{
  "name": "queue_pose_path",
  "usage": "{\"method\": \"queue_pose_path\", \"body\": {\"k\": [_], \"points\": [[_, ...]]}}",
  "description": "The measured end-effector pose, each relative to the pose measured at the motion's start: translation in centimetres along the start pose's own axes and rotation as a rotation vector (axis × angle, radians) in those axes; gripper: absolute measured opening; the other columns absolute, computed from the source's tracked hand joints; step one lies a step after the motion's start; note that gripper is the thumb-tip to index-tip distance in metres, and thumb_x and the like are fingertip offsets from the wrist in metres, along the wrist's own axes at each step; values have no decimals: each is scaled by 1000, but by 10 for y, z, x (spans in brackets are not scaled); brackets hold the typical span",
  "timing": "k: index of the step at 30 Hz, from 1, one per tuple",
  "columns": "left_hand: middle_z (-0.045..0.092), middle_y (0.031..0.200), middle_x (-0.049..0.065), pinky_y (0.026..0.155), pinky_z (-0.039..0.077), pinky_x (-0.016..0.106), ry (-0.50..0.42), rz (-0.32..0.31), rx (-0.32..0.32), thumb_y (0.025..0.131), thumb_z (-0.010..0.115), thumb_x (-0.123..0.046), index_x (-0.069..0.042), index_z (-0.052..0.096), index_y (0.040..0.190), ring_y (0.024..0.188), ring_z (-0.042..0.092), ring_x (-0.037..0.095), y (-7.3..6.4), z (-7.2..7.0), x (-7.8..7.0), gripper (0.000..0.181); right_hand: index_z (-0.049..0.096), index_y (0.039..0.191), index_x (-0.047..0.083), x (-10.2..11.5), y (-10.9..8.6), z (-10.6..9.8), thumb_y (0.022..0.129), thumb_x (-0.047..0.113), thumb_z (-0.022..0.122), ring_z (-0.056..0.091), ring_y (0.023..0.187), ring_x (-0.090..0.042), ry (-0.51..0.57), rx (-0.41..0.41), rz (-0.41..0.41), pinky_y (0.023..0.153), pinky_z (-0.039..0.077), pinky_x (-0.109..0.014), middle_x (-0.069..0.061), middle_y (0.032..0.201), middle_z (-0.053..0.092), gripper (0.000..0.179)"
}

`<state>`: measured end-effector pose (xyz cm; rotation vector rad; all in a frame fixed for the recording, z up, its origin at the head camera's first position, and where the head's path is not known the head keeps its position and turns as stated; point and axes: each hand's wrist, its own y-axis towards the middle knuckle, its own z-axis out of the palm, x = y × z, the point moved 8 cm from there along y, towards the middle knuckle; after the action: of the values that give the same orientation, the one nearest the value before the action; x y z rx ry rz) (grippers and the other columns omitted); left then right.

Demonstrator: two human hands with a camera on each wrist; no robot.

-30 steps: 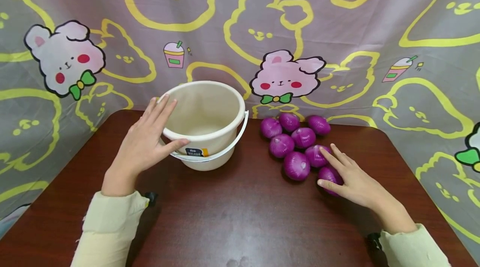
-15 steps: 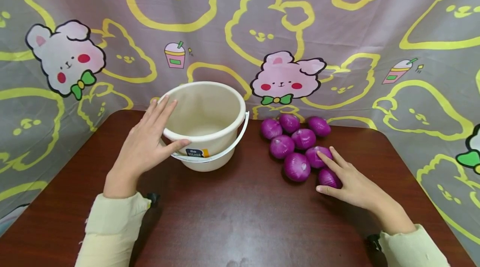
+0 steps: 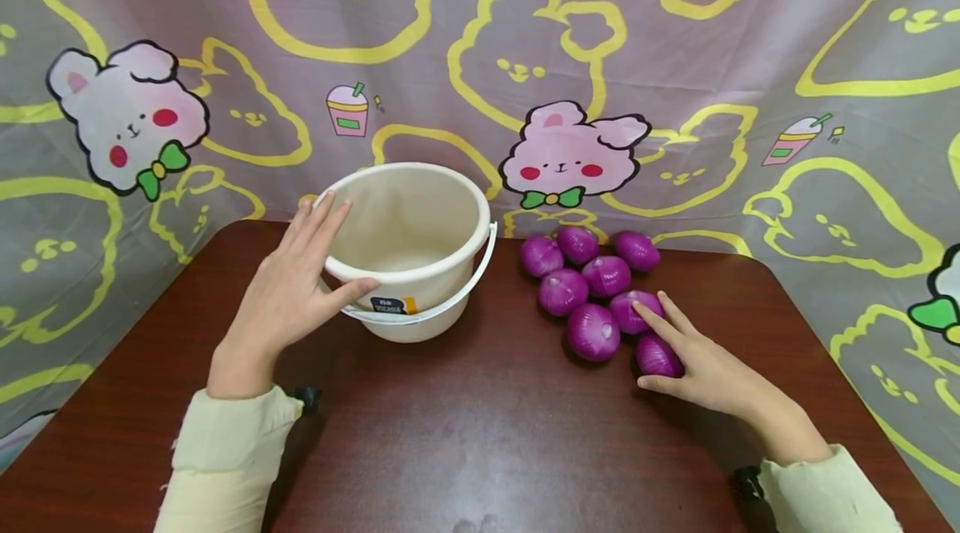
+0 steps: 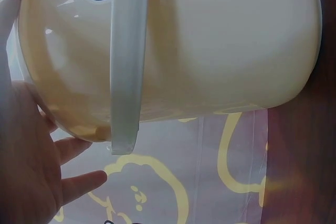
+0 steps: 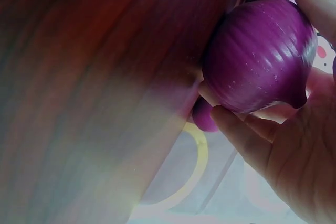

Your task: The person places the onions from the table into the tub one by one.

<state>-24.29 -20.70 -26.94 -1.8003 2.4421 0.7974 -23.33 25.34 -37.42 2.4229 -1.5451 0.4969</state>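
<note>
A cream bucket (image 3: 420, 300) with a white handle (image 4: 127, 61) stands upright on the table. At its left rim is my left hand (image 3: 288, 283), fingers straight and spread, thumb lying across the front of the rim. In the left wrist view those fingers (image 4: 81, 150) reach along the bucket's side. Over on the right, my right hand (image 3: 712, 371) has its thumb and fingers around the nearest purple onion (image 3: 657, 356). The right wrist view shows this onion (image 5: 260, 56) between thumb and fingers, low over the tabletop. Several more purple onions (image 3: 592, 331) lie grouped just beyond it.
The dark wooden table (image 3: 480, 433) reaches back to a patterned curtain (image 3: 427, 92) printed with cartoon rabbits. The bucket's inside (image 3: 397, 225) shows no contents. Between the bucket and the onions runs a strip of bare tabletop.
My right hand has shifted slightly, its fingers and thumb now set around the nearest onion instead of covering it from above. The left hand and the bucket have stayed put.
</note>
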Motion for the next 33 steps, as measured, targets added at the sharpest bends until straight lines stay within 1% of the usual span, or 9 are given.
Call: {"method": "queue_pose_path", "body": {"k": [5,13,18,23,27,30,33], "points": [[15,168,5,108,30,72,-1,13,-7,86,64,-63,-22,20,160,156,8,34,0,0,-1,96,22,160,24,1,1,-1,82,41,80,47,130,-55,-4,-14,-20,99,47,-62,-28,163,11,99],[15,168,5,108,30,73,0,12,-6,86,63,-65,-22,19,160,156,8,34,-1,-1,-1,96,31,157,20,5,0,-9,80,38,82,44,132,-53,-31,-92,-84,98,46,-64,-29,159,23,94],[16,168,6,109,29,72,3,12,-2,86,63,-65,-22,19,160,155,9,35,0,-1,0,97,38,154,17,4,-1,-13,79,36,83,46,130,-53,-52,-127,-94,98,45,-64,-29,154,32,89],[16,168,6,110,29,71,2,13,-1,85,63,-65,-22,19,160,155,10,36,0,0,0,97,45,149,12,3,-1,-19,79,37,83,48,126,-51,-67,-153,-84,95,46,-66,-28,148,42,83],[7,169,7,109,30,71,-1,0,6,86,62,-66,-23,18,161,156,8,34,-1,0,2,97,49,145,8,4,-1,-23,79,33,84,50,122,-48,-77,-187,-99,94,47,-66,-25,141,49,79],[-1,169,8,109,31,70,-9,-18,14,87,60,-65,-24,16,161,156,6,33,-3,-1,4,95,52,142,7,6,-2,-26,77,30,85,53,119,-45,-89,-225,-126,92,48,-63,-23,136,54,76],[-5,168,7,108,32,71,-19,-43,26,89,58,-65,-24,14,161,156,4,32,-5,-1,6,94,53,140,7,7,-2,-29,76,30,86,55,116,-43,-92,-240,-140,90,50,-61,-21,132,57,75]]}}
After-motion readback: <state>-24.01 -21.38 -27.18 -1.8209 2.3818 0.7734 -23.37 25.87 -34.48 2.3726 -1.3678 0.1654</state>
